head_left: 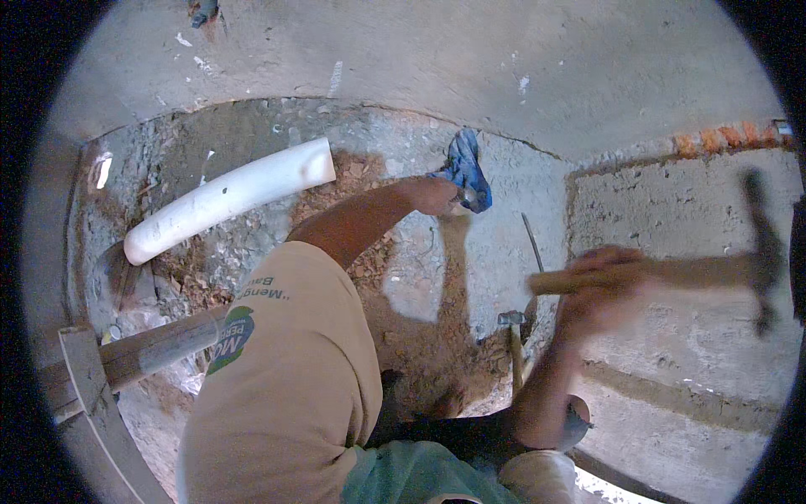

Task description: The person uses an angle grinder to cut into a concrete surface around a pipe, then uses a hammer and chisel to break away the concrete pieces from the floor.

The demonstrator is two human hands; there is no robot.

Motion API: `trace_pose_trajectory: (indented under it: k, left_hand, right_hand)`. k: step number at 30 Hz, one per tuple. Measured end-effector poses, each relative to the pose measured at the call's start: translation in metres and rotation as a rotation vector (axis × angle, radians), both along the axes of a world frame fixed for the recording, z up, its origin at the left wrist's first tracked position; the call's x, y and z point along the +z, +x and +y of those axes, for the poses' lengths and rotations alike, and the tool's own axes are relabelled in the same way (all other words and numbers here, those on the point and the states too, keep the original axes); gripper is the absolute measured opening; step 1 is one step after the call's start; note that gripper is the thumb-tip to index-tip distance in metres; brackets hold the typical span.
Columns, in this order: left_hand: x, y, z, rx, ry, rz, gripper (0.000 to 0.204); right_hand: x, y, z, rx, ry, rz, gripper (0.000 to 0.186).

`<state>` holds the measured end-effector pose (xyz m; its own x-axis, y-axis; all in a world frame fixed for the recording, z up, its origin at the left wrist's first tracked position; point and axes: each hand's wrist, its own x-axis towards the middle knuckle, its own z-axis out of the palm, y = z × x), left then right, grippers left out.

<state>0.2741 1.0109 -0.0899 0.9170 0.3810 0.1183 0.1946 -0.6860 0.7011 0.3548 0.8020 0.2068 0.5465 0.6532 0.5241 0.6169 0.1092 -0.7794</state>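
My right hand [600, 281] is closed round the wooden handle of a hammer [697, 272], raised at the right. Its dark head is smeared by motion. My left arm reaches forward to the rough wall and floor area, where my left hand [438, 195] is closed on a crumpled blue cloth [468, 168]. Whether the cloth wraps a tool, I cannot tell. The hammer is well apart from the left hand. Below and between the hands, a second hammer [510, 319] with a wooden handle rests near a thin metal rod [532, 241].
A white plastic pipe [231, 200] lies at the far left on broken rubble [361, 260]. A round pole [159, 349] and a flat wooden board [105, 412] stand at the lower left. Grey plastered walls [403, 50] enclose the corner, with exposed brick [722, 137] at the right.
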Motion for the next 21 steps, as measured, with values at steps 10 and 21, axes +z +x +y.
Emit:
trace_pose_trajectory:
  k: [10,21]
  left_hand:
    - [-0.05,-0.003,0.012,-0.008,0.009,-0.021,0.031]
    - [0.043,0.007,-0.013,-0.032,-0.104,0.03,0.03]
  right_hand:
    - [-0.039,-0.026,-0.04,-0.01,-0.487,0.4,0.051]
    - [-0.155,-0.006,-0.073,-0.09,-0.502,-0.346,0.036]
